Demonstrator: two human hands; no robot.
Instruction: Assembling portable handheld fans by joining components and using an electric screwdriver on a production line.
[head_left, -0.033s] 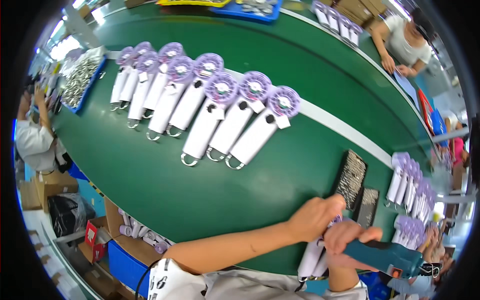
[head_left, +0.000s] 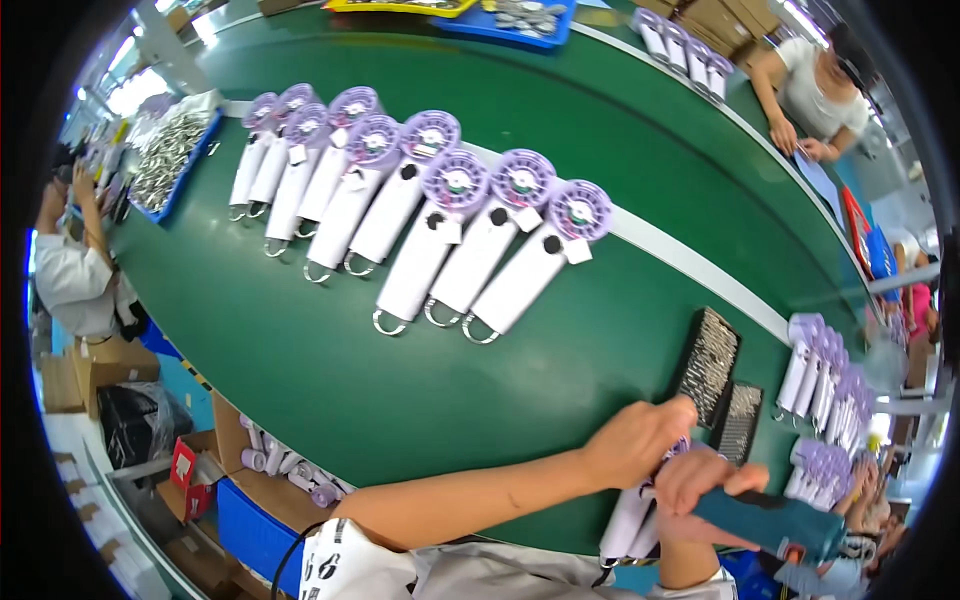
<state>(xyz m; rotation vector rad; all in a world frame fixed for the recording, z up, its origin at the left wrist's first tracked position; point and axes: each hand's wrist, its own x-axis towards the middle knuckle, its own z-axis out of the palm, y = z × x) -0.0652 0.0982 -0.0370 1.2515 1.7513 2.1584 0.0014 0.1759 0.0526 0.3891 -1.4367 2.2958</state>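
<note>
My right hand (head_left: 695, 482) is wrapped round a teal electric screwdriver (head_left: 770, 520), which lies slanted with its rear end to the right. Close beside it, my left hand (head_left: 640, 440) is closed at the purple head of a white handheld fan (head_left: 626, 522). Only a little purple shows between the two hands, and fingers cover the rest of that head. What the screwdriver's tip touches is hidden. A second white handle seems to lie alongside the first, near the table's front edge.
Several white and purple handheld fans (head_left: 430, 255) lie in a slanting row across the green table (head_left: 300, 390). Two black trays of small metal parts (head_left: 710, 365) sit just beyond my hands. More fans (head_left: 815, 375) stand at right. A blue tray (head_left: 180, 170) is far left; co-workers sit around.
The whole view has shifted slightly, so the table and fans appear a little lower and to the right. Both hands keep their grip and almost the same pose.
</note>
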